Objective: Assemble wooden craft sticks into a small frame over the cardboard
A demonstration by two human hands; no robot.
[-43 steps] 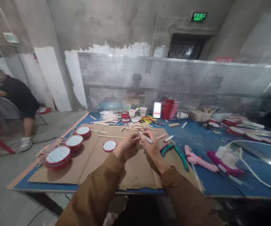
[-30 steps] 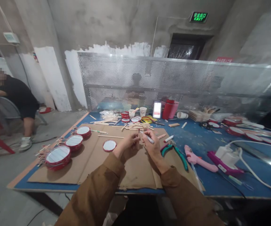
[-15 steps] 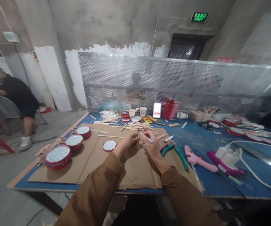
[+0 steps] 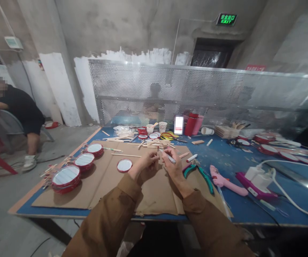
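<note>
**Left hand** (image 4: pixel 143 167): clenched, fingers and thumb pinching a wooden craft stick (image 4: pixel 157 161), which stands upright between the two hands.

**Right hand** (image 4: pixel 174 168): grasping a white pen (image 4: pixel 169 157) in a writing hold, its tip angled toward the stick. Whether the tip touches the stick is too small to tell.

**Under the grip:** a flattened cardboard sheet (image 4: pixel 154 198), laid on a blue table (image 4: pixel 236 207), with both hands held over it.

**Left of the grip:** one red-rimmed round disc (image 4: pixel 124 165) lying just beside the left hand. Farther off, along the cardboard, are three thicker red-rimmed rounds (image 4: pixel 66 179).

**Right of the grip:** pliers with teal handles (image 4: pixel 198 175) near the right hand, then a pink glue gun (image 4: pixel 220 181).

**Beyond the grip:** loose craft sticks (image 4: pixel 148 143), a red bottle (image 4: pixel 191 125) and paper cups (image 4: pixel 163 126).

**Off the table, far left:** a seated person in a black shirt (image 4: pixel 17 110), hands well apart from the table.
</note>
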